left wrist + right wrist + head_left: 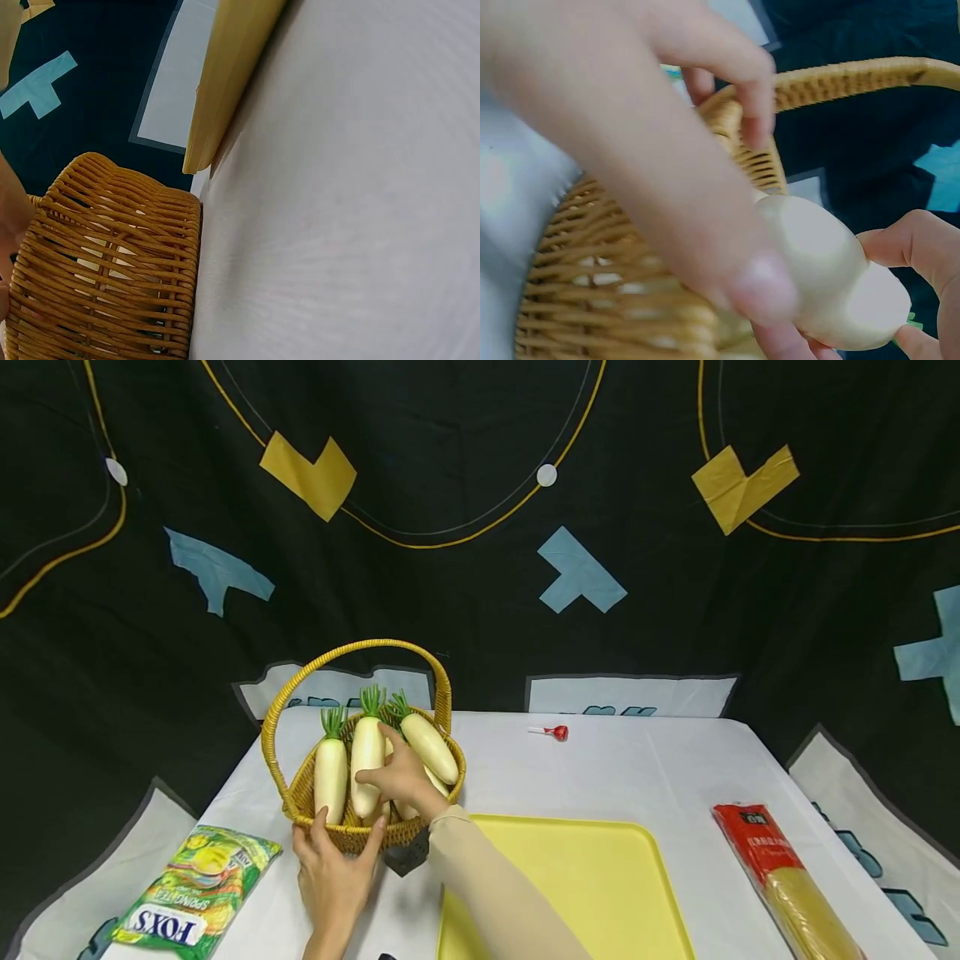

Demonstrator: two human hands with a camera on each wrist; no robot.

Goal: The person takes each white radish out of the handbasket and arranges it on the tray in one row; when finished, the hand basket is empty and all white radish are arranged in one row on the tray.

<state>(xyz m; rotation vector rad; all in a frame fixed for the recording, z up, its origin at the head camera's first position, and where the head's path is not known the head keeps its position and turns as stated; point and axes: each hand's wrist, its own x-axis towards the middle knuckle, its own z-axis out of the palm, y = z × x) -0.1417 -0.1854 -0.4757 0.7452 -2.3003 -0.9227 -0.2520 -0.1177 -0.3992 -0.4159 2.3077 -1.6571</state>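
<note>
A wicker basket (300, 806) with a tall arched handle stands at the back left of the table, holding several white radishes with green tops. My right hand (405, 777) reaches into it and grips the middle white radish (367, 752), which tilts above the others. In the right wrist view the fingertips sit on both sides of that radish (817, 255). Another radish (330, 781) is on the left, and one more (429, 747) leans on the right rim. My left hand (337, 877) holds the basket's front rim, fingers bent over it. Its palm side is hidden.
A yellow tray (570, 885) lies right of the basket, under my right forearm. A green snack bag (198, 889) is at the left. A red lollipop (557, 732) lies at the back, and a red and yellow packet (787, 885) lies along the right side.
</note>
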